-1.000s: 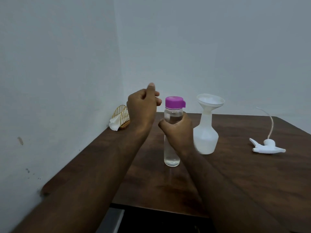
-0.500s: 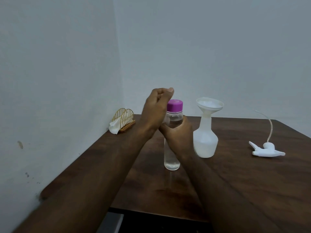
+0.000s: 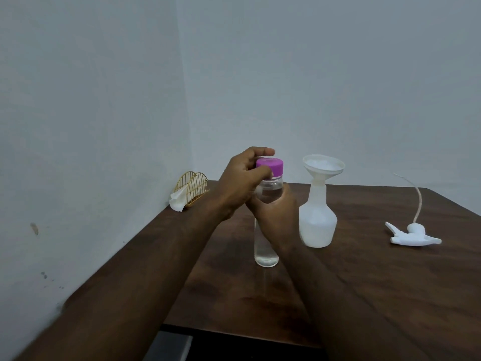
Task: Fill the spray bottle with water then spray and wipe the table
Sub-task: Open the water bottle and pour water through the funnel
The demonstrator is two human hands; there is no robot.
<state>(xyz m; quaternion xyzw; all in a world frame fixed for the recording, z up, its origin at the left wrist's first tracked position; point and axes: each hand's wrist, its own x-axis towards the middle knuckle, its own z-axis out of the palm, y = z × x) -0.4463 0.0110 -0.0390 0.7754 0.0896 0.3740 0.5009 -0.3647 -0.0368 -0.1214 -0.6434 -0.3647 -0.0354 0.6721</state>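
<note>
A clear water bottle (image 3: pixel 266 254) stands upright on the dark wooden table (image 3: pixel 377 282). My right hand (image 3: pixel 276 214) grips its body. My left hand (image 3: pixel 242 178) curls its fingers round the bottle's purple cap (image 3: pixel 273 166). To the right stands the white spray bottle (image 3: pixel 317 225) with a white funnel (image 3: pixel 324 165) seated in its neck. The white spray head (image 3: pixel 413 234) with its thin tube lies on the table further right, apart from both hands.
A gold wire holder (image 3: pixel 192 187) with a white tissue (image 3: pixel 178 200) sits in the back left corner against the wall. The table's near edge (image 3: pixel 234 330) runs below my forearms. Grey walls close off the left and back.
My left hand has moved from the left of the bottle onto the purple cap and closed round it. My right hand has kept its grip on the bottle.
</note>
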